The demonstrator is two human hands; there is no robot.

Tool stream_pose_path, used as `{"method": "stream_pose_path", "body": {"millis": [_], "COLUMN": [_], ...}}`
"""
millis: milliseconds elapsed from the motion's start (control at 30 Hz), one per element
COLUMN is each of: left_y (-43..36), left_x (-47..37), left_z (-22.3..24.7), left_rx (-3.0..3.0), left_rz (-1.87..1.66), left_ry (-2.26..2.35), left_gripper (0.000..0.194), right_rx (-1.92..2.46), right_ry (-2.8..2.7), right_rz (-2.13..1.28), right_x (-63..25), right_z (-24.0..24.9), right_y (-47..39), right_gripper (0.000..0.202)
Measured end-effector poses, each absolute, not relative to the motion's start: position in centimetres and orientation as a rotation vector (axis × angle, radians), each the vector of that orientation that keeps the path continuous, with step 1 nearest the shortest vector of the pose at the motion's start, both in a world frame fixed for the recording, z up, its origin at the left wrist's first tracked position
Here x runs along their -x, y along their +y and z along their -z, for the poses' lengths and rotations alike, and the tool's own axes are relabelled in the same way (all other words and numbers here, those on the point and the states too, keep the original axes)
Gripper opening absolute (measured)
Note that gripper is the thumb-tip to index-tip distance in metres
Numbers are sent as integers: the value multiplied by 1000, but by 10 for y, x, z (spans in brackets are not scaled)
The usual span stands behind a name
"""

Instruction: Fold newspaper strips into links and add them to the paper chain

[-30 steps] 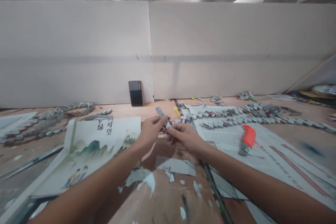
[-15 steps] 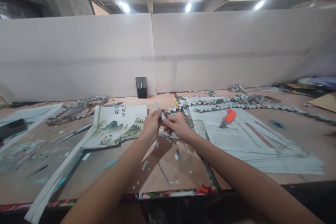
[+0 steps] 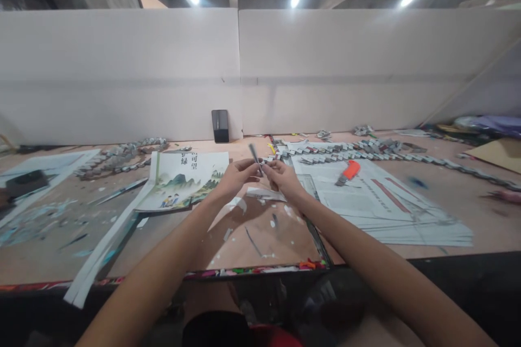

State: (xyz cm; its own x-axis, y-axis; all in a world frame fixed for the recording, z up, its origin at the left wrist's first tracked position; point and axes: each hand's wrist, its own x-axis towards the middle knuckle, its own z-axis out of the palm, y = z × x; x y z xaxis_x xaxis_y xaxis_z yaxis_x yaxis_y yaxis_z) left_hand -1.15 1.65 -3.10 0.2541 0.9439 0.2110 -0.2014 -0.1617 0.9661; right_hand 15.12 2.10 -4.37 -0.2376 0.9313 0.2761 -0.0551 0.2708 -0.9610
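Above the middle of the table, my left hand (image 3: 238,178) is closed in a pinch on a narrow folded paper strip (image 3: 254,154), its upper end sticking up blurred. Close against it, my right hand (image 3: 285,179) pinches the strip's lower part; the fingers hide the exact fold. A long zigzag chain of folded paper links (image 3: 345,147) runs right from just behind my right hand; whether it joins the strip is hidden. Below the hands lies a loose white paper strip (image 3: 265,194). Left of my left hand rests a printed sheet with painted mountains (image 3: 179,181).
Newspaper-like sheets (image 3: 374,217) lie at right with an orange-handled cutter (image 3: 350,171) on top. At left are another paper chain (image 3: 122,161), a long thin blade-like tool (image 3: 120,191) and long white strips (image 3: 109,244) overhanging the front edge. A phone (image 3: 220,126) leans on the white partition (image 3: 122,65).
The strip between my fingers now stands upright above them, and my hands have shifted slightly right in the view. The camera view has moved a little; the table things lie as before.
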Motion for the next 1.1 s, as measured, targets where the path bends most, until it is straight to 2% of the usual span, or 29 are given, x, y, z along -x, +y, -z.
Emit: {"method": "stream_pose_path", "body": {"millis": [100, 233, 467, 667, 767, 833, 967, 1100], "left_y": [15, 14, 19, 18, 15, 15, 13, 9], "left_x": [13, 13, 13, 11, 10, 9, 8, 5], "left_z": [32, 34, 33, 33, 31, 30, 29, 25], "left_rx": [-1598, -1771, -1459, -1236, -1184, -1181, -1151, -1094], "left_rz": [-1131, -1046, -1239, -1334, -1336, -1348, -1383, -1381], "left_ry": [924, 939, 927, 795, 748, 713, 650, 601], "left_gripper": [30, 33, 35, 32, 34, 35, 38, 43], "right_rx": [853, 824, 844, 713, 620, 574, 570, 527], "right_ry": [-1471, -1567, -1520, -1835, -2020, -2097, -2188, -2170], "right_rz": [-1065, -969, -1082, -700, -485, -402, -328, -229], "right_x": [-159, -161, -154, -154, -157, -158, -156, -155], "right_z": [38, 33, 32, 31, 35, 39, 44, 45], "right_y": [23, 19, 6, -1, 2, 5, 5, 4], "right_gripper": [47, 27, 24, 26, 21, 25, 47, 42]}}
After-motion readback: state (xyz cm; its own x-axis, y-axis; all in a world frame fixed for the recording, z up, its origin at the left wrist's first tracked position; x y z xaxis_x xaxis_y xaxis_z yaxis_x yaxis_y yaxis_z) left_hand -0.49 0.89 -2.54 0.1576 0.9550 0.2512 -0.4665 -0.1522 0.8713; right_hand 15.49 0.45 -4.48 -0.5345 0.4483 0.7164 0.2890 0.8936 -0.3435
